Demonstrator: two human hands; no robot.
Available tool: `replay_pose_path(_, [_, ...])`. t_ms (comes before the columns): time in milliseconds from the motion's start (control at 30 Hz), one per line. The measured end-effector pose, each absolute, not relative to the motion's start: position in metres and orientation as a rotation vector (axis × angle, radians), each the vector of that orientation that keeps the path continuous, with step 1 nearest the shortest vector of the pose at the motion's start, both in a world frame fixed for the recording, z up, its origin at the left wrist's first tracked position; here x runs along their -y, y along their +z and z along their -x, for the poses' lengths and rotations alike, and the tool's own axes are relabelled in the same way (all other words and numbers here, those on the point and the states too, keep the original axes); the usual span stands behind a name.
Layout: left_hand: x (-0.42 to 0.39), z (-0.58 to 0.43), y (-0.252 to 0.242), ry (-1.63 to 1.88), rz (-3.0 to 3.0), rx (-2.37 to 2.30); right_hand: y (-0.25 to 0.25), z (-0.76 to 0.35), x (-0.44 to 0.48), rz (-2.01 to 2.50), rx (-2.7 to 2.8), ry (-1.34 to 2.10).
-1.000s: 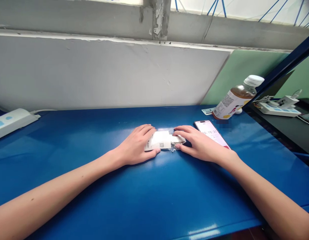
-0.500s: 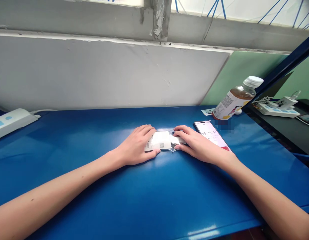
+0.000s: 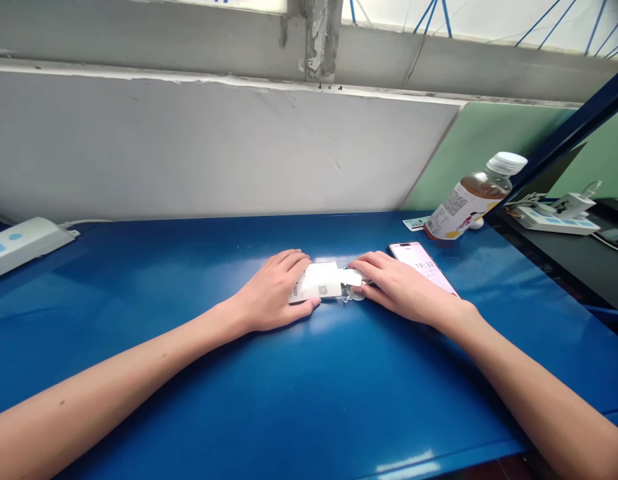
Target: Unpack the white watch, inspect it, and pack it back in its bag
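Note:
A small white packet (image 3: pixel 323 283) with a printed code and a clear plastic end lies on the blue table (image 3: pixel 309 373). My left hand (image 3: pixel 271 293) rests on the packet's left end, fingers curled over it and thumb along its near edge. My right hand (image 3: pixel 396 283) covers the right end, fingers bent down and pressing on the clear plastic part.
A phone (image 3: pixel 423 267) with a lit timer screen lies just right of my right hand. A tilted bottle of brown drink (image 3: pixel 471 197) leans at the back right. A white power strip (image 3: pixel 19 245) sits far left, another power strip (image 3: pixel 559 220) on the dark side bench.
My right hand has shifted slightly left, its fingers curling over the packet's right end. The left hand and packet stay put. The phone timer has counted up.

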State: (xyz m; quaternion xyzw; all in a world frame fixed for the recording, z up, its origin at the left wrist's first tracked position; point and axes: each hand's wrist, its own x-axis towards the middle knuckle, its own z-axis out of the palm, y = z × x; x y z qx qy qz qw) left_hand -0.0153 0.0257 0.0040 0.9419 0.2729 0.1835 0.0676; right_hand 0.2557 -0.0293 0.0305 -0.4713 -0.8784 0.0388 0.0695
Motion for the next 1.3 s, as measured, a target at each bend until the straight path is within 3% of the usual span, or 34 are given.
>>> replay_pose_path(500, [-0.027, 0.015, 0.004, 0.540, -2.755, -0.854, 0.031, -0.272, 0.020, 1.583, 2.132, -0.092])
replay_pose_path(933, [-0.026, 0.015, 0.007, 0.544, -2.651, -0.885, 0.029, -0.247, 0.033, 1.489, 2.243, -0.082])
replay_pose_path(1100, [-0.028, 0.013, 0.009, 0.776, -2.490, -0.949, 0.029, -0.250, 0.032, 1.489, 2.224, -0.070])
replay_pose_path(1300, [-0.010, 0.008, 0.028, 1.344, -2.603, -0.890, 0.032, -0.245, 0.038, 1.247, 2.271, 0.164])
